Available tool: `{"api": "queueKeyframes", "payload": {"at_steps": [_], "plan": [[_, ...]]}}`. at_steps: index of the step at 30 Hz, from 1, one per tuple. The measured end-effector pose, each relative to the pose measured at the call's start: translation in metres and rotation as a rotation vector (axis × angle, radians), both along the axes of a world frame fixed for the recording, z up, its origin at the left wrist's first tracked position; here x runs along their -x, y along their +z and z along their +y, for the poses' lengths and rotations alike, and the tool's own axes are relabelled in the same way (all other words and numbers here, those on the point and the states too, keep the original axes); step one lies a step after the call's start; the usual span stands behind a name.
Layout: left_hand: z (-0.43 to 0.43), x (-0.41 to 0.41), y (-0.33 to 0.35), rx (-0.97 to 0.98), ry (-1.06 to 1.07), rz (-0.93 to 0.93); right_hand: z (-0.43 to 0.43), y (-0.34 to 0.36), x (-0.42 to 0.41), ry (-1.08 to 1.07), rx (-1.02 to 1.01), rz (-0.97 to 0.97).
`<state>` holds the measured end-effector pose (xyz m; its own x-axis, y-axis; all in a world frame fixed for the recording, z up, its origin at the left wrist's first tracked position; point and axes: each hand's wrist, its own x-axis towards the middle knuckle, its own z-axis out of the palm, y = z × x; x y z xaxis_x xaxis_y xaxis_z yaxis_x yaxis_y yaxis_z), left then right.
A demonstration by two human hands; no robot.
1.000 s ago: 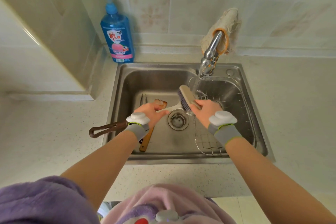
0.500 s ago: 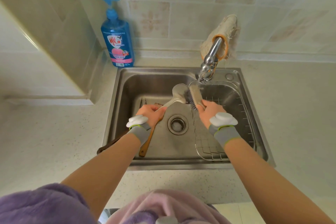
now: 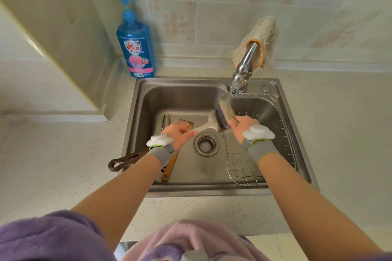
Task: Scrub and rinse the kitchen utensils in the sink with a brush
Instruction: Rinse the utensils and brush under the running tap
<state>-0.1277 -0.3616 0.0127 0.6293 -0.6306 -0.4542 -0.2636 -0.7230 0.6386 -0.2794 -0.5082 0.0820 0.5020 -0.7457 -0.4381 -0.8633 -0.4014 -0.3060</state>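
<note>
Head view: our brush (image 3: 223, 115) presses its bristles against the metal utensil (image 3: 204, 129), under the faucet (image 3: 244, 65).
Right hand (image 3: 244, 126): we curl it round the brush's handle.
Left hand (image 3: 178, 133): we grip the utensil's handle.
Sink (image 3: 148, 99): a wooden spatula (image 3: 169, 167) and tongs (image 3: 165, 119) lie at left, a wire rack (image 3: 244, 167) at right.
Tabletop (image 3: 63, 165): a soap bottle (image 3: 136, 48) stands behind the sink's left corner.
</note>
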Motion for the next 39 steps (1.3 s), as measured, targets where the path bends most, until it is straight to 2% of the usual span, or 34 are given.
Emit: {"api": "queueKeyframes", "payload": {"at_steps": [2,6,9,11,14,19,21,24,28,33,36,39], "plan": [[0.003,-0.001,0.002,0.004,-0.01,-0.01,-0.001,-0.003,0.005,-0.013,-0.005,0.048],[0.008,-0.004,0.008,0.02,0.033,0.014,0.015,-0.002,0.003,0.065,-0.024,-0.077],[0.008,-0.004,0.009,0.061,0.062,0.011,-0.003,0.002,0.003,0.005,0.001,-0.052],[0.007,-0.003,0.01,0.071,0.043,0.005,-0.003,0.003,0.005,-0.005,0.021,-0.033],[0.004,-0.003,0.01,0.049,-0.034,-0.01,0.007,0.007,0.001,0.054,0.002,-0.111],[0.004,0.001,0.01,0.002,-0.096,-0.043,-0.011,0.007,0.005,-0.034,0.013,0.001],[0.003,0.004,0.009,-0.015,-0.09,-0.049,0.003,0.005,0.01,0.014,0.022,-0.024],[0.002,0.007,0.008,-0.012,-0.044,-0.024,0.015,0.005,0.008,0.108,0.01,-0.107],[-0.003,0.02,0.012,0.046,0.047,-0.012,-0.004,0.008,0.014,-0.003,0.052,-0.033],[-0.012,0.029,0.016,0.075,0.229,0.067,0.018,0.01,0.014,0.191,0.13,-0.115],[-0.016,0.036,0.016,0.107,0.289,0.141,0.001,0.009,0.016,0.101,0.144,-0.05],[-0.024,0.038,0.012,0.181,0.381,0.248,0.005,0.007,0.023,0.128,0.154,-0.053]]}}
